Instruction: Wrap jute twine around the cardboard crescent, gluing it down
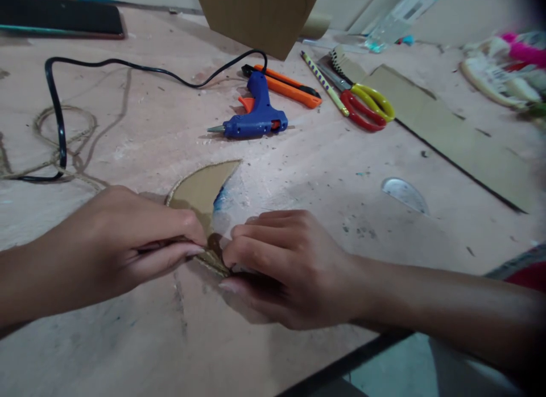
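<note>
A crescent-shaped piece of cardboard lies on the table, with twine running along its outer edge. My left hand pinches the lower part of the crescent between thumb and forefinger. Close beside it, my right hand is closed at the crescent's lower tip, thumb below and fingers curled above; its fingers hide that tip. Loose jute twine is looped on the table at the left and trails toward my left hand. Above the crescent rests a blue glue gun, its metal nozzle pointing left.
Behind the glue gun are an orange box cutter, a pencil and red-and-yellow scissors. A black cord arches across the left. A cardboard strip and a clear protractor lie right; a phone sits back left.
</note>
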`<state>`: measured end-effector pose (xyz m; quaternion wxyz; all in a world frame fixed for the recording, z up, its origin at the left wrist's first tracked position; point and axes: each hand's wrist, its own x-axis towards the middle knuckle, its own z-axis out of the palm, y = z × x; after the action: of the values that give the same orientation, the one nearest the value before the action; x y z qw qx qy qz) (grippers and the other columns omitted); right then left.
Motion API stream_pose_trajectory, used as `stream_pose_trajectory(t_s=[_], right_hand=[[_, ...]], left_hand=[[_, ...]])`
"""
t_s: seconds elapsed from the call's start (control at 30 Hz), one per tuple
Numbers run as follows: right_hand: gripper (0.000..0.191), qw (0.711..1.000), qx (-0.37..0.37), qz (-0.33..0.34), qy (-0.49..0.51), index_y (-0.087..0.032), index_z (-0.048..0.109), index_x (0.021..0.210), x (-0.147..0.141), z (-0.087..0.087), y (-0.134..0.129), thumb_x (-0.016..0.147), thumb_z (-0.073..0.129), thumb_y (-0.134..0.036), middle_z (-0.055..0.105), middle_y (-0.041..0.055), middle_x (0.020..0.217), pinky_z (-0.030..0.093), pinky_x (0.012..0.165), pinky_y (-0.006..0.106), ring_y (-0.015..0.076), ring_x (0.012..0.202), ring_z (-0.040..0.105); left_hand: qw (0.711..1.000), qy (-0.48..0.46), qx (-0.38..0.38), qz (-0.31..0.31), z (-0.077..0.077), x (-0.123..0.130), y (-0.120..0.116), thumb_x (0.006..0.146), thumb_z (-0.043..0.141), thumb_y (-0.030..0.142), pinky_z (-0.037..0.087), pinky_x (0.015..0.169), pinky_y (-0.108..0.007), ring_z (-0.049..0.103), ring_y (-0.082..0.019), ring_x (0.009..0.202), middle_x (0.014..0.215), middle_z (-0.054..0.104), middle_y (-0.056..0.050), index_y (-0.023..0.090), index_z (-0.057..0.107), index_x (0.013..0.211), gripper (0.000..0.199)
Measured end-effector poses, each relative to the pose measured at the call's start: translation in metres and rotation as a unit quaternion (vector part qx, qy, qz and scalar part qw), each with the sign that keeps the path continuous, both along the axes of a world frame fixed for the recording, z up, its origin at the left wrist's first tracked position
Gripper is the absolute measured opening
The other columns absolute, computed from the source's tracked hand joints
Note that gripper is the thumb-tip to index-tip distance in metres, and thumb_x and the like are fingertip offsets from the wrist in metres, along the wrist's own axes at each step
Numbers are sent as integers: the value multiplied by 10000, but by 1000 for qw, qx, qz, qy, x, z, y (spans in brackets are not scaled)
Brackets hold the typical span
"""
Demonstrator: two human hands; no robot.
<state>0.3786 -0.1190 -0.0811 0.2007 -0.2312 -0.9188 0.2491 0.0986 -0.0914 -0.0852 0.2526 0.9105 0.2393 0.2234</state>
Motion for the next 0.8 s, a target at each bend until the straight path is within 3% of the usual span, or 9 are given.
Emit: stream_pose_trajectory(t_s=[0.23,0.53,0.8], right_hand=[[92,1000,12,5,1,-217,593,1056,0,0,1,1135,636,-236,739,2,910,438,675,328,143,727,594],[78,1000,12,7,9,-213,600,1048,0,1,1,1112,634,-185,719,-4,892,424,655,339,147,713,583],[89,1000,16,7,11,-216,606,1035,-1,0,1,1120,624,-197,716,-4,875,414,657,338,146,703,581]], left_hand=[[1000,8,-3,5,0,-1,-2,1255,421,403,453,626,-198,626,-52,640,800,727,113,281,662,1073,325],[1000,10,-3,2,1,1,-1,1233,462,351,423,577,-240,578,-77,552,731,699,99,270,684,1042,304],[1000,13,3,5,2,1,-2,1227,471,363,403,547,-246,653,-95,597,728,719,79,273,719,978,363]])
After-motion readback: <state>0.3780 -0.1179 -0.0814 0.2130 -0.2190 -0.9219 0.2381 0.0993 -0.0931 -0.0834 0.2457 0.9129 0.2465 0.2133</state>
